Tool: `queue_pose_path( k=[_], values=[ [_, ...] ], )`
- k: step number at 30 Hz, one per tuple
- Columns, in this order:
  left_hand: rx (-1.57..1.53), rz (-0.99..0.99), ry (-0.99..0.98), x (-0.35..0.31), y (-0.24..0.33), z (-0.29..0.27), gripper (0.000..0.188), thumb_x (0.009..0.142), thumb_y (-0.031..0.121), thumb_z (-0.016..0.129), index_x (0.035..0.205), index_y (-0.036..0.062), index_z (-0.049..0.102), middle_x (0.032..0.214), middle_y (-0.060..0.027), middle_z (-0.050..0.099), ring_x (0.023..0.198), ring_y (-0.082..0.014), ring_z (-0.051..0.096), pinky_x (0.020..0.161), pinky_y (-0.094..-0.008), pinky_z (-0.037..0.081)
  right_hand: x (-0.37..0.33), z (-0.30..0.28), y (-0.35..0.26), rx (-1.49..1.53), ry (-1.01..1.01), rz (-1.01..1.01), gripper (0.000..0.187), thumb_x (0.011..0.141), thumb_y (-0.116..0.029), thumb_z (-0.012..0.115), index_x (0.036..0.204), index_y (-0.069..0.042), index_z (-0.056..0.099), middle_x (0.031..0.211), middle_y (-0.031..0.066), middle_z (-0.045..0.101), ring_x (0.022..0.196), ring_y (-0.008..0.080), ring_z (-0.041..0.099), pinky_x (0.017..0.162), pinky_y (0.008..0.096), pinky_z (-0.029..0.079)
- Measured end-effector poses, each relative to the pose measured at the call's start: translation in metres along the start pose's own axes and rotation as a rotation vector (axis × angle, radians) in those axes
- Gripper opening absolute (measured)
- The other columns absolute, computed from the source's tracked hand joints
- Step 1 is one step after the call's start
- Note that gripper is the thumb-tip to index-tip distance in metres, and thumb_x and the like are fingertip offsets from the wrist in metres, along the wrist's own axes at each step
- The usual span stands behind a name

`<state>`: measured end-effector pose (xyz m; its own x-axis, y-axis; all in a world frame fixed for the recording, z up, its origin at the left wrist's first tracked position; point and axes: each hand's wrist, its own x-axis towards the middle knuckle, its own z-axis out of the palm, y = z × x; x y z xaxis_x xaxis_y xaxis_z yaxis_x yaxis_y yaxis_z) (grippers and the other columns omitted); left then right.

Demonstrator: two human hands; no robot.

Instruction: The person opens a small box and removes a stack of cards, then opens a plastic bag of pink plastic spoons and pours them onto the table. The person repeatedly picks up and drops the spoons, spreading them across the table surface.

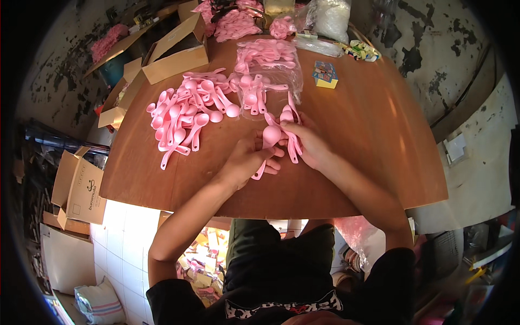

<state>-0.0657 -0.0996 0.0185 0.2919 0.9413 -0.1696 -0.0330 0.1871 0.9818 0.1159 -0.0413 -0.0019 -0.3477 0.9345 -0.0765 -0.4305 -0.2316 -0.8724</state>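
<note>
Over the near middle of the table, my left hand (253, 161) is closed on a pink plastic spoon (271, 136), its rounded bowl turned up and its holed handle sticking out below the fingers. Close beside it on the right, my right hand (306, 142) grips several more pink spoons (293, 145), their ends showing above and below the fingers. A loose heap of pink spoons (187, 111) lies to the left of my hands. Just beyond them, a clear plastic bag (295, 81) with many pink spoons lies flat, some spoons at its near end.
A small blue and yellow box (325, 75) stands on the brown table (374, 135). An open cardboard box (176, 49) is at the far left edge. Clear plastic bags (331, 19) and more pink items (235, 26) lie at the back. Another carton (81, 187) stands left, below table level.
</note>
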Motion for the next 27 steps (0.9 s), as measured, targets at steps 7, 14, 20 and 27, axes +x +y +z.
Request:
queue_pose_path(
  k=[7, 14, 20, 27],
  values=[
    [-0.362, 0.045, 0.277, 0.01, 0.0, 0.004, 0.017, 0.093, 0.016, 0.066, 0.099, 0.0001, 0.066, 0.087, -0.0056, 0.065, 0.066, -0.0104, 0.055, 0.06, -0.0253, 0.046, -0.004, -0.001, 0.001, 0.003, 0.059, -0.043, 0.039, 0.09, -0.004, 0.069, 0.124, -0.006, 0.051, 0.107, 0.0107, 0.065, 0.085, 0.0197, 0.069, 0.076, 0.034, 0.06],
    [-0.55, 0.154, 0.213, 0.019, 0.003, 0.016, 0.027, 0.096, 0.029, 0.07, 0.103, 0.0035, 0.065, 0.09, -0.0052, 0.064, 0.071, -0.0096, 0.059, 0.061, -0.0249, 0.046, -0.018, 0.013, 0.012, -0.042, -0.185, -0.171, 0.045, 0.09, -0.003, 0.071, 0.131, -0.003, 0.052, 0.108, 0.0108, 0.068, 0.087, 0.0182, 0.071, 0.077, 0.0329, 0.061],
    [-0.526, 0.308, 0.356, 0.029, -0.009, -0.002, 0.011, 0.1, 0.019, 0.06, 0.098, 0.0078, 0.062, 0.088, -0.0031, 0.063, 0.077, -0.0121, 0.062, 0.062, -0.0305, 0.051, -0.024, 0.015, 0.005, -0.153, -0.032, -0.079, 0.044, 0.091, -0.01, 0.073, 0.129, -0.002, 0.053, 0.109, 0.0081, 0.068, 0.083, 0.0145, 0.069, 0.071, 0.0292, 0.06],
    [-0.342, 0.338, 0.119, 0.019, -0.01, 0.01, 0.042, 0.098, 0.025, 0.067, 0.13, 0.0045, 0.05, 0.104, -0.0059, 0.066, 0.088, -0.012, 0.064, 0.073, -0.0251, 0.053, -0.022, 0.02, 0.013, -0.468, -0.087, -0.36, 0.042, 0.09, -0.007, 0.073, 0.128, -0.001, 0.056, 0.105, 0.0066, 0.067, 0.089, 0.0119, 0.065, 0.075, 0.027, 0.055]
  ],
)
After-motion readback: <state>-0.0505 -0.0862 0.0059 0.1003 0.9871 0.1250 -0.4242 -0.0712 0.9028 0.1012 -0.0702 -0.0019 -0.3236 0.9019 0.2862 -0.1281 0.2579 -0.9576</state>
